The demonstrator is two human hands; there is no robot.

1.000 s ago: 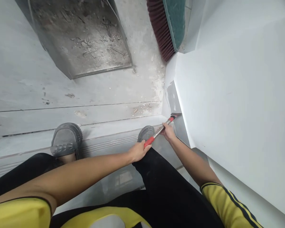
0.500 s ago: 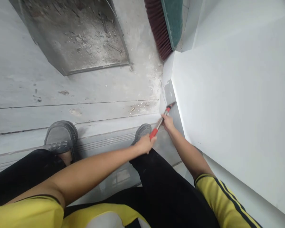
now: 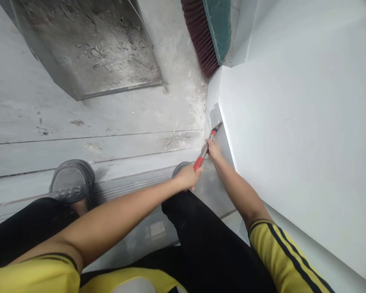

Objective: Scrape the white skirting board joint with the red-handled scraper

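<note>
The person grips a scraper with both hands, the left hand closed around the red grip at the low end and the right hand wrapped around the metal shaft higher up, so that its blade end presses against the foot of the white wall at the corner where it meets the floor. A grey patch already shows bare around the blade while the wall above and beside it is white, so the scraping looks barely begun. The scraper is slim, with a red handle, a silver shaft and a red collar by the blade; dust and chips lie on the floor near a dustpan and a broom.
</note>
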